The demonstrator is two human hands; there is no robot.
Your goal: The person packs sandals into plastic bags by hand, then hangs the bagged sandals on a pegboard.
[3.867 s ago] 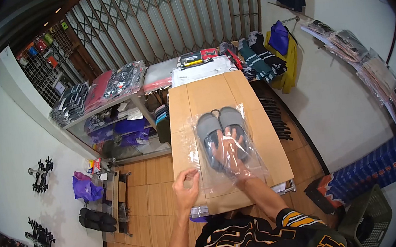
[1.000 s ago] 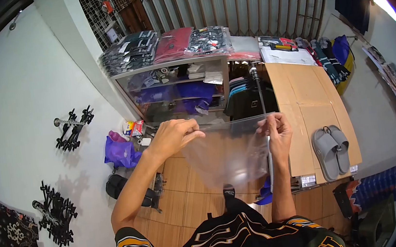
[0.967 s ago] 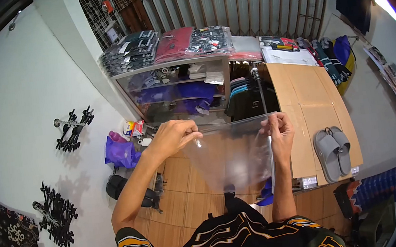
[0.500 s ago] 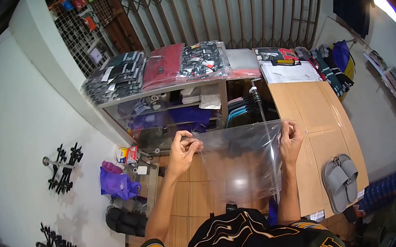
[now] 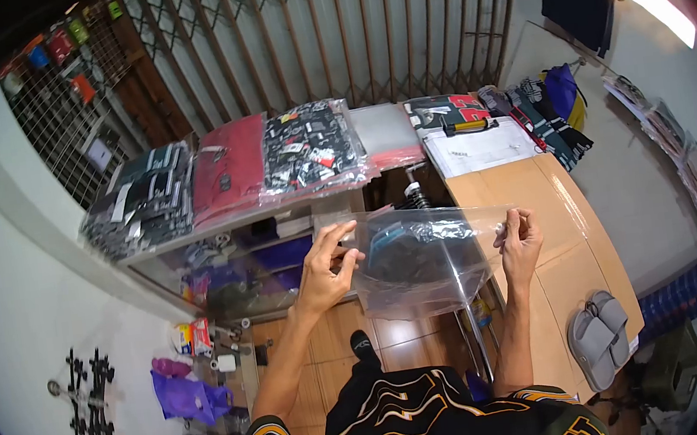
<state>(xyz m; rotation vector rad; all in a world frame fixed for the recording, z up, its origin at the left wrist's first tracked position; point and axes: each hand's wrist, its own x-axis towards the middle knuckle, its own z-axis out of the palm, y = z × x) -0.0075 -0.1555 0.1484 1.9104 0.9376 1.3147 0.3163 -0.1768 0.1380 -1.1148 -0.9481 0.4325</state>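
Observation:
A clear plastic bag (image 5: 419,271) is stretched between my two hands in front of my chest, its top edge pulled nearly straight. My left hand (image 5: 328,264) pinches the bag's upper left corner between thumb and fingers. At the opposite upper corner, my right hand (image 5: 520,241) grips the film with closed fingers. Through the see-through plastic, dark shapes of the shelf area and the floor show. Nothing can be seen inside the bag.
Ahead stands a glass cabinet (image 5: 237,260) topped with bagged garments: dark ones (image 5: 144,193), a red one (image 5: 229,167) and patterned ones (image 5: 310,144). To the right, a cardboard-covered table (image 5: 536,205) holds a clipboard (image 5: 478,147) and grey sandals (image 5: 599,339). A purple bag (image 5: 190,394) sits at lower left.
The view has shifted forward and right, so the cabinet looks nearer. The bag has opened out and its lower part has swung up. A foot now shows on the floor.

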